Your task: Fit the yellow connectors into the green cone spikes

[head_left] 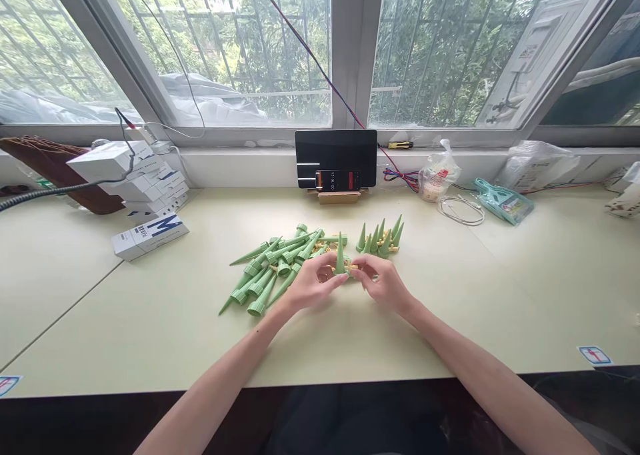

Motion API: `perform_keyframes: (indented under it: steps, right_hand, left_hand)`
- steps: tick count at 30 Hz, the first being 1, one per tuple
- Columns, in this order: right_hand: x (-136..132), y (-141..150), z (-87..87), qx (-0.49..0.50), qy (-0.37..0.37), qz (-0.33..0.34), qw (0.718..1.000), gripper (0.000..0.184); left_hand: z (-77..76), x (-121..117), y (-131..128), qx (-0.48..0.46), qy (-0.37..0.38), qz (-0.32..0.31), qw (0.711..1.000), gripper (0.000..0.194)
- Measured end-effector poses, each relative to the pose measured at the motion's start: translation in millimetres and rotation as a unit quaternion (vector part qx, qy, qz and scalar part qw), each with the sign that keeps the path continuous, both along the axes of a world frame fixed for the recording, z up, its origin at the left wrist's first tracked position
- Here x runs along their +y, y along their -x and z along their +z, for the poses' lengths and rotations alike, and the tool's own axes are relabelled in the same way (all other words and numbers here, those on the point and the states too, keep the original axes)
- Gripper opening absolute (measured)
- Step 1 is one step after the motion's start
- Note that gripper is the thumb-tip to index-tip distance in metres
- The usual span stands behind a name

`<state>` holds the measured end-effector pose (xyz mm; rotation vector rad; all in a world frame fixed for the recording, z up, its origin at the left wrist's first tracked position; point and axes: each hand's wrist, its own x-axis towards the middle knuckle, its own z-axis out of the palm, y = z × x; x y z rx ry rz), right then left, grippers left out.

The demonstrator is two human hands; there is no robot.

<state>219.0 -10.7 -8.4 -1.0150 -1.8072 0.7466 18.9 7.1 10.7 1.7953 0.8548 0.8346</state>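
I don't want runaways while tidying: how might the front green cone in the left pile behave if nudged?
The green cone would likely roll in a curve, lying on its side, wide at one end. Its straight, moulded shape suggests stiff, probably light plastic.

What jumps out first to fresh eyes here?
The loose heap of green cones just left of the hands, lying every which way. Then the left hand and right hand meeting at one upright cone, with a cluster of standing cones behind the right hand. Farther back, a black screen stands against the window ledge.
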Motion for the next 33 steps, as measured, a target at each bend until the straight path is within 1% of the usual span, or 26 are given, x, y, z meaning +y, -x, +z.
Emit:
perform_keyframes:
  steps: [10, 15, 22, 29, 33]
  right_hand:
    - [0.9, -0.7, -2.0, -0.012, 0.011, 0.005, 1.000, 0.032]
    - [0.9, 0.1, -1.6, -0.001, 0.025, 0.002, 1.000, 0.026]
    - [-0.3, 0.9, -1.0, -0.008, 0.012, -0.003, 1.000, 0.021]
    - [0.5, -0.5, -1.3, -0.018, 0.020, 0.012, 1.000, 0.028]
    - [1.3, -0.8, -2.2, -0.025, 0.026, 0.009, 0.999, 0.034]
  left_hand:
    - [-0.6, -0.9, 0.6, 0.007, -0.005, 0.001, 1.000, 0.027]
    - [-0.5, -0.4, 0.5, 0.002, -0.004, 0.002, 1.000, 0.030]
    - [-0.5, -0.5, 0.9, 0.001, -0.001, 0.005, 1.000, 0.031]
    - [-0.6, -0.7, 1.0, 0.011, -0.008, 0.004, 1.000, 0.029]
    - [-1.2, -0.4, 0.4, 0.008, -0.016, 0.008, 1.000, 0.031]
